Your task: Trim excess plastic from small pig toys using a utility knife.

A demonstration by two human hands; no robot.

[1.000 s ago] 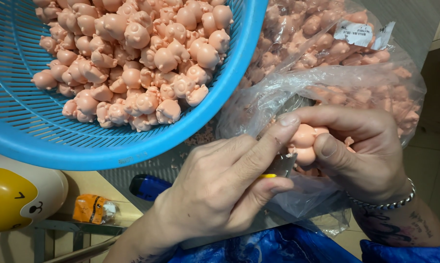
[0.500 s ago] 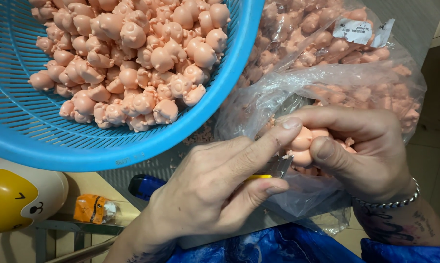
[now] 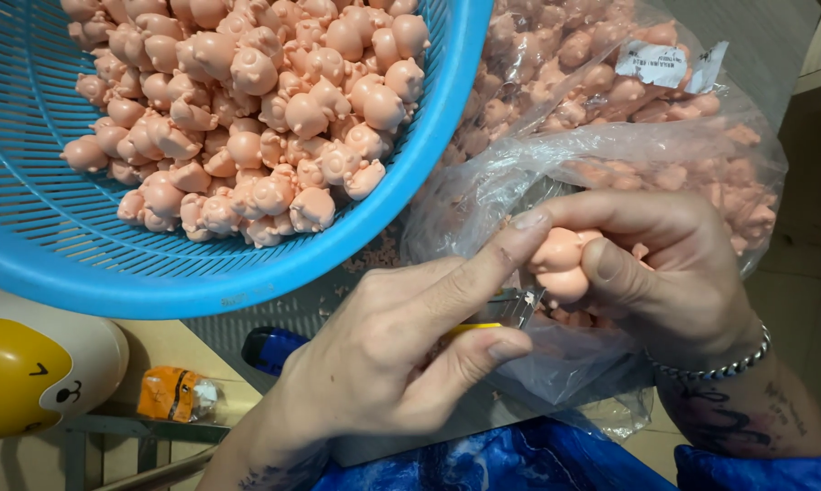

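Note:
My right hand [image 3: 665, 264] pinches a small pink rubber pig figure [image 3: 560, 264] between thumb and fingers. My left hand [image 3: 401, 355] grips a small knife with a yellow handle, its metal blade [image 3: 510, 307] set against the underside of the pig, my left index finger stretched up to touch the figure. Both hands work just in front of a clear plastic bag [image 3: 629, 136] full of the same pink pigs.
A blue plastic colander [image 3: 247, 273] heaped with several pink pigs fills the upper left. Below it are a white and yellow toy [image 3: 29, 373], a small orange packet [image 3: 174, 393] and a blue object [image 3: 270, 347]. Blue cloth lies at the bottom edge.
My hands stay in nearly the same place. The right fingers have turned the pig slightly and the blade has shifted a little along its underside.

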